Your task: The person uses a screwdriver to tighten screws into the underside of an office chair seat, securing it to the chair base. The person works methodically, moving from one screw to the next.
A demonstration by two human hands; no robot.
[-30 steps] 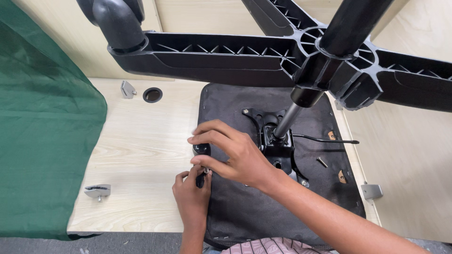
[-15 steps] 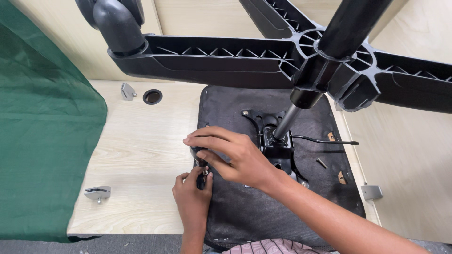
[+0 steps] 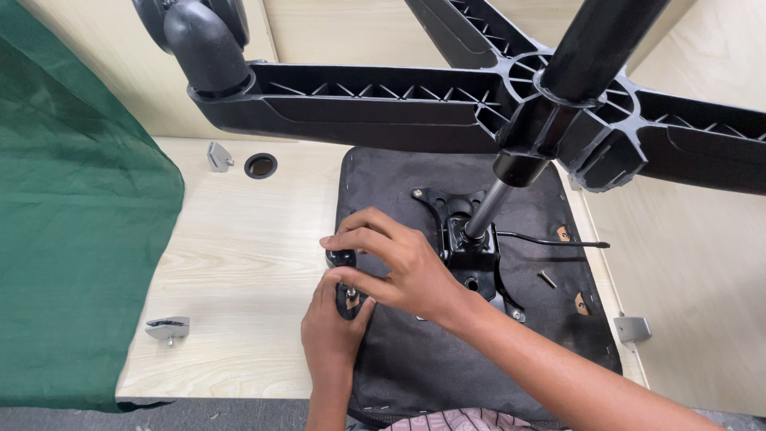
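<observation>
We look down on an upturned office chair seat (image 3: 447,375), its black fabric underside facing us, lying on a pale wooden tabletop (image 3: 239,263). Our left hand (image 3: 333,331) comes up from the bottom edge, fingers curled closed around a small black bracket (image 3: 345,279) at the seat's left edge; a bolt head shows in the bracket just above the thumb. Our right hand (image 3: 399,267) crosses over from the right and lies directly above the left, fingers bent and pinching at the upper end of the same bracket. Whether the fingertips grip the bracket or a fastener on it, we cannot tell: the fingers hide it.

Just right of the right hand sits the black metal tilt mechanism (image 3: 471,251), bolted to the seat, with the gas column (image 3: 488,209) rising from it toward the camera. Above both hands, near the lens, hangs the black star-shaped chair base (image 3: 415,100), with a caster (image 3: 199,36) at the end of its left arm. A thin black lever (image 3: 550,239) runs right from the mechanism. A loose bolt (image 3: 546,278) lies on the fabric, right of the mechanism.

Left of the hands: a small metal clip (image 3: 167,328) on the tabletop, and beyond it green cloth (image 3: 72,223) draped over the table's edge. Up and left, a round cable hole (image 3: 261,165) and another metal fitting (image 3: 218,156).
</observation>
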